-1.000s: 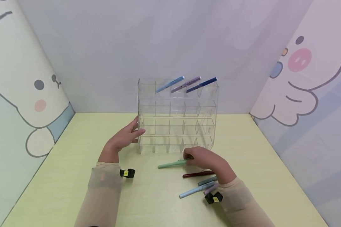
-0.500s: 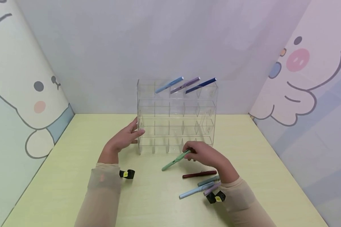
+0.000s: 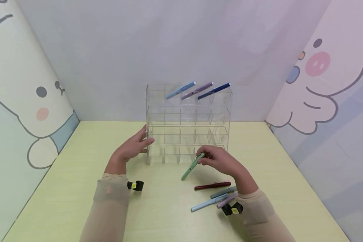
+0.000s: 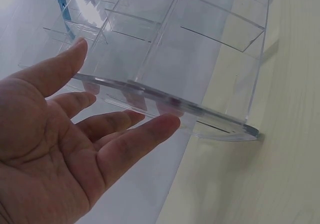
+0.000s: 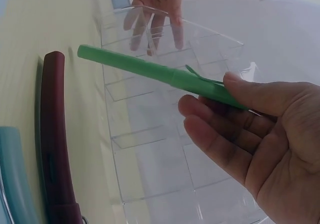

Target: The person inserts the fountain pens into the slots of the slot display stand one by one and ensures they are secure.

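Pens [image 3: 212,186] and rack [image 3: 187,125] on table [image 3: 157,215]

The head view looks forward and down at the clear plastic rack [image 3: 188,129] from well back; nearer, the left wrist view faces the rack's left side, the right wrist view its front; all share it.

Table [image 3: 60,195]: pale yellow top, faintly grained. Back panel [image 3: 115,60]: pale grey-lilac, along the table's far edge. Left side panel [image 3: 1,181]: white cartoon figure [image 3: 15,77], pink cheek [image 3: 42,114]. Right side panel [image 3: 348,168]: outlined cartoon character [image 3: 345,72], pink oval patch [image 3: 317,64].
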A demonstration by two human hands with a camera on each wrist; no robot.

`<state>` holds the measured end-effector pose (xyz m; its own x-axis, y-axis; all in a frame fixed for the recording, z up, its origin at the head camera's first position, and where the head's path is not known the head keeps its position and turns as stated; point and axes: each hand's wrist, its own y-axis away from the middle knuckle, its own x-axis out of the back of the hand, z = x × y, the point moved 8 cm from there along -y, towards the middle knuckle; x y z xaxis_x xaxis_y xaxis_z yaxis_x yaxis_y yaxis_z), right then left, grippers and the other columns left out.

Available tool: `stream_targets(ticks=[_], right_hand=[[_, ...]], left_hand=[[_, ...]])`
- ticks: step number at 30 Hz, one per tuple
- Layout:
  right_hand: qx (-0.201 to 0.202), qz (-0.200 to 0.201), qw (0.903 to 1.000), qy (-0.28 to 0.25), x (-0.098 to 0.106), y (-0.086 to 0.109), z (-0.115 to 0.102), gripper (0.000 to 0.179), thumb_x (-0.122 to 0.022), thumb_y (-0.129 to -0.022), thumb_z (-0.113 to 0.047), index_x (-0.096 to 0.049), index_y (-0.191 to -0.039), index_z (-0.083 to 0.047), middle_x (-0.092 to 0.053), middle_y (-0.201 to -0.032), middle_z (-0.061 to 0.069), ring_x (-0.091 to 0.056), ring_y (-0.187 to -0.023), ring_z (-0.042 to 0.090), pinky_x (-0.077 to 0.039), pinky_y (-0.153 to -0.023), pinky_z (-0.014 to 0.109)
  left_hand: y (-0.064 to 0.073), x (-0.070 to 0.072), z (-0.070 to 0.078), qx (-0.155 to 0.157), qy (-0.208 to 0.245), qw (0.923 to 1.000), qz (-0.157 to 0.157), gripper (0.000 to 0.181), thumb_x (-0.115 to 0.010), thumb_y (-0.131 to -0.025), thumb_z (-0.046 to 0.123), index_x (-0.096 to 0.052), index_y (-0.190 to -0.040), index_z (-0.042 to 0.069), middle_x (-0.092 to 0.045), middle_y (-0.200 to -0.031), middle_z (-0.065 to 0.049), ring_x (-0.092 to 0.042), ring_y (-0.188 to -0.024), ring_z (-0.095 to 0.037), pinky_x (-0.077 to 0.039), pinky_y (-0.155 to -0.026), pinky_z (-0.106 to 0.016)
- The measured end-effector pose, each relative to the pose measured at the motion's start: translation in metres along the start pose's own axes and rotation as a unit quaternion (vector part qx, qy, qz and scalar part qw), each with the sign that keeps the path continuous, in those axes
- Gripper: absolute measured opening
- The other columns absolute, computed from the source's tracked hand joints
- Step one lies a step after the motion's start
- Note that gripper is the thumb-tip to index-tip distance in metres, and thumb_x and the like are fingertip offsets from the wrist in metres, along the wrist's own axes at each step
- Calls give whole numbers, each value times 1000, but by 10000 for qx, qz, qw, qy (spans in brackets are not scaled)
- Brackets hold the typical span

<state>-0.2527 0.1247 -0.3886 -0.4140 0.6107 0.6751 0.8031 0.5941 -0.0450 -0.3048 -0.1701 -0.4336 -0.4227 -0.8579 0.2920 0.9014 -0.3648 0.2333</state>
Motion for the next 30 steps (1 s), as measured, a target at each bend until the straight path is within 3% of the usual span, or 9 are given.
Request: stream_targets(ticks=[4, 11, 18, 23, 30], right_hand=[[12, 122, 9999, 33, 6, 1, -2, 22, -67, -95, -23, -64, -116, -15, -70, -95, -3, -66, -85, 11, -56, -74, 30], [107, 421, 9987, 252, 15, 3, -4, 25, -66, -96, -24, -62, -121, -22, -68, -101, -6, -65, -93, 11, -55, -79, 30], [142, 719, 9968, 315, 23, 5, -2, 30, -65, -97, -25, -58, -126, -22, -68, -105, -7, -66, -95, 11, -56, -80, 32], [263, 1124, 9932, 122, 34, 7, -2, 33, -65, -96, -23, -57, -128, -19, -69, -107, -3, -68, -95, 13, -57, -82, 33], [641, 1648, 9827, -543, 48, 12, -5, 33, -64, -96, -14, -56, -128, -11, -69, -108, 7, -70, -87, 14, -59, -77, 29]], left_hand=[[0, 0, 0, 34, 18, 10000, 3, 83, -52, -99, 50, 11, -153, 45, -4, -166, -8, -50, -125, -52, -11, -112, -72], [2, -1, 4, -107, 69, 9999, 6, 85, -55, -96, 55, 7, -153, 48, -5, -166, -7, -52, -125, -50, -14, -113, -70], [2, -1, 5, -187, 93, 9998, 53, 81, -56, -97, 51, 4, -152, 51, -7, -166, -4, -51, -127, -49, -17, -113, -69], [2, -2, 7, -259, 143, 9995, 53, 80, -56, -98, 49, 3, -152, 52, -9, -166, -2, -47, -131, -46, -22, -113, -66], [3, -2, 7, -221, 38, 9997, -13, 83, -55, -96, 54, 6, -152, 51, -6, -166, -5, -51, -126, -50, -15, -112, -70]])
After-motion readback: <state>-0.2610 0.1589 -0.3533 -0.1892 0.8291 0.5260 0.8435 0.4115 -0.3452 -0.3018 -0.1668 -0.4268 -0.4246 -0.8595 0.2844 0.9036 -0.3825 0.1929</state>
